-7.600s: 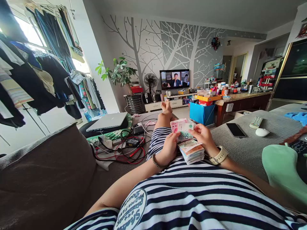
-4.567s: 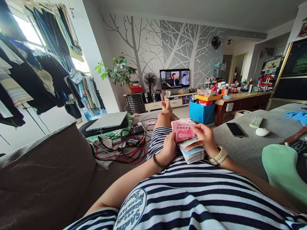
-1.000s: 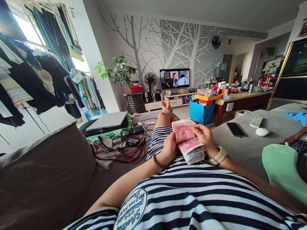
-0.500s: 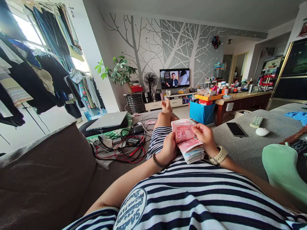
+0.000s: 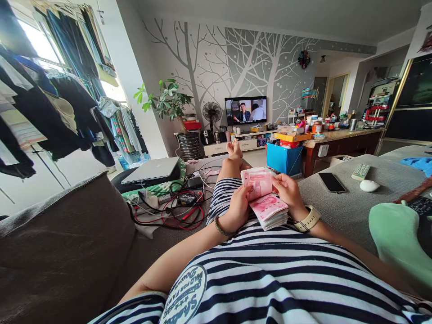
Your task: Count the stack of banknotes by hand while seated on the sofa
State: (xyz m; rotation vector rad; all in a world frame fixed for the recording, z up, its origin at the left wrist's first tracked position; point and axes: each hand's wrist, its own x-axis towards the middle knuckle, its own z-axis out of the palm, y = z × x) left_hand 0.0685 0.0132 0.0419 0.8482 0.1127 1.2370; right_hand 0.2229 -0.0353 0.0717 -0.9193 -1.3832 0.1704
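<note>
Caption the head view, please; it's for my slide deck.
Reclining on a sofa, left hand and right hand hold a stack of banknotes.

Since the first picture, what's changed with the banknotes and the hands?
The pile on the lap now shows a pink note on top, where a green and orange one lay. The left hand and right hand keep holding the upright pink banknotes. The phone has not moved.

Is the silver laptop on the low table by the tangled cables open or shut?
Shut. The silver laptop lies flat with its lid down; no screen or keyboard shows. It sits left of the hands counting the pink banknotes.
</note>
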